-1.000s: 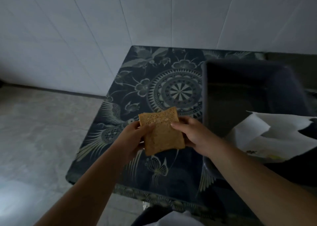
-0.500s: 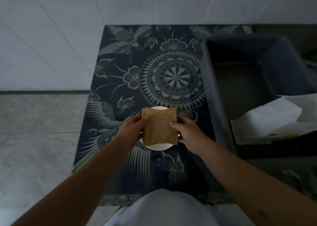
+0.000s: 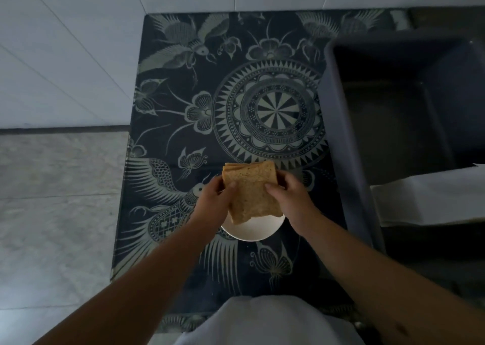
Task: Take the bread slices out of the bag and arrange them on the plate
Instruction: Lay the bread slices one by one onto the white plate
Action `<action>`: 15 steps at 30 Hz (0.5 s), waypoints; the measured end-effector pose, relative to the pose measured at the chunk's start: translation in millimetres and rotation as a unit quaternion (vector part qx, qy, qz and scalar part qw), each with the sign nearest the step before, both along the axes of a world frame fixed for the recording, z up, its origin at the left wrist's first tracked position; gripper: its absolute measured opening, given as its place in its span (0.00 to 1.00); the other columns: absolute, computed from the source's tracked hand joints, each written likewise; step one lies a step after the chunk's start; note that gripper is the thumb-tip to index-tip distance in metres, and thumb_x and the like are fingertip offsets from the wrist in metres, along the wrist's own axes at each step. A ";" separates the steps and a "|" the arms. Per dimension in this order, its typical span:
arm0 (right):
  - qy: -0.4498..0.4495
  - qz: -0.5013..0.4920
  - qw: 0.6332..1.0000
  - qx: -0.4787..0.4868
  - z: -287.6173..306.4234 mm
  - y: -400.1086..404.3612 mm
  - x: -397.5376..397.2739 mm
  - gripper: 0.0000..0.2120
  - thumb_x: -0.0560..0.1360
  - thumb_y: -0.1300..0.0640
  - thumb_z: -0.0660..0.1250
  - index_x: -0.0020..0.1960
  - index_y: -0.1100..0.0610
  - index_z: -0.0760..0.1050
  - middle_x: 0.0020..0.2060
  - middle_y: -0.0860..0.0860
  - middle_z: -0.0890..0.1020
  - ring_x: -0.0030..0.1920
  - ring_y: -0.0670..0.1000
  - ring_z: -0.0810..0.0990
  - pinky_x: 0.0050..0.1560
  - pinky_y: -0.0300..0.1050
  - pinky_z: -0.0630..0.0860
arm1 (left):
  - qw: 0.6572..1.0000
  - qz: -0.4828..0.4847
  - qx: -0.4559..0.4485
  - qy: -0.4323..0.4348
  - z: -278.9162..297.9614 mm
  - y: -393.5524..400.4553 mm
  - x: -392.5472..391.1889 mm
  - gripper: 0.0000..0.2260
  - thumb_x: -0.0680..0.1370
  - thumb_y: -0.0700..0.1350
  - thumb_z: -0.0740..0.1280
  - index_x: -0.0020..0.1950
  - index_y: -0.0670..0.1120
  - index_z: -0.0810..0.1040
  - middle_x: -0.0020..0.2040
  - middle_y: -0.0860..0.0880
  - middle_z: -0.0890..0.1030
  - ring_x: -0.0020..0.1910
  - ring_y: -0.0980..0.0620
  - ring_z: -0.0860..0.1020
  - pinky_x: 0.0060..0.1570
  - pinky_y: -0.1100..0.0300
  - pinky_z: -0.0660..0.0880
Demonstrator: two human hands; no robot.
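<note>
Both hands, left (image 3: 215, 200) and right (image 3: 288, 197), hold a stack of bread slices (image 3: 250, 191) in a side grip above the plate (image 3: 256, 229) on the desk (image 3: 183, 82); best lowered level, then fanned out

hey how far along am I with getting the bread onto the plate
Done: the bread slices are out of the bag, stacked together. In hand: your left hand and right hand grip the stack from either side, above the white plate; whether it touches the plate cannot be told. Left: set the slices down and arrange them. The visible part of the plate is bare.
</note>
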State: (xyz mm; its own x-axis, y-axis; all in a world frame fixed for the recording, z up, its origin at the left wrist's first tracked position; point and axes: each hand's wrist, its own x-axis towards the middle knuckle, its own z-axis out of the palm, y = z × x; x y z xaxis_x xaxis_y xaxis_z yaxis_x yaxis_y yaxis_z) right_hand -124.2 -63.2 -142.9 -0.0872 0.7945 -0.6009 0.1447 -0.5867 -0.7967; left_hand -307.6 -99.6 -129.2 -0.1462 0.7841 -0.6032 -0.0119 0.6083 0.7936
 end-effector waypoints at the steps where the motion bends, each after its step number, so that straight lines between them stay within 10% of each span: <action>1: 0.004 0.012 1.000 -0.002 -0.6 3.3 1.4 0.18 0.76 0.55 0.70 0.64 0.51 0.73 0.57 0.52 0.81 0.56 0.52 0.81 0.54 0.52 0.80 | 1.000 0.016 -0.013 -0.022 -3.0 -2.1 -0.5 0.21 0.77 0.55 0.66 0.67 0.49 0.75 0.61 0.48 0.81 0.61 0.47 0.78 0.62 0.41 0.75; 5: -0.026 0.097 0.995 0.022 3.7 27.3 5.8 0.16 0.73 0.53 0.72 0.60 0.46 0.76 0.51 0.45 0.83 0.49 0.43 0.83 0.42 0.37 0.77 | 0.985 0.114 -0.076 -0.106 -14.5 -16.9 1.3 0.15 0.79 0.47 0.68 0.65 0.47 0.76 0.61 0.46 0.81 0.60 0.46 0.79 0.57 0.47 0.76; 9: -0.093 0.241 0.965 0.044 9.9 59.0 1.7 0.17 0.72 0.51 0.72 0.60 0.48 0.77 0.53 0.45 0.82 0.52 0.45 0.80 0.52 0.45 0.77 | 0.942 0.230 -0.136 -0.201 -14.8 -26.7 18.8 0.11 0.79 0.41 0.66 0.61 0.42 0.76 0.56 0.42 0.81 0.54 0.45 0.80 0.49 0.51 0.76; 15: -0.180 0.482 0.852 0.095 21.3 103.6 -26.7 0.22 0.73 0.50 0.69 0.67 0.50 0.75 0.56 0.46 0.78 0.56 0.48 0.76 0.47 0.41 0.70 | 0.879 0.294 -0.189 -0.324 -3.5 -31.1 41.3 0.20 0.79 0.39 0.64 0.70 0.40 0.66 0.60 0.39 0.78 0.59 0.42 0.78 0.51 0.48 0.73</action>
State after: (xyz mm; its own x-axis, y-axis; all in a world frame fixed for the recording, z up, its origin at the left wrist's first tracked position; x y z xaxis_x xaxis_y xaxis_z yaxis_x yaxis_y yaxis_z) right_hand -150.9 40.5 -121.6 -0.5921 0.5443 -0.5942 0.7410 0.0781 -0.6669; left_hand -266.4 -130.7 -132.7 0.0123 0.4134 -0.9105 -0.7874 0.5652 0.2460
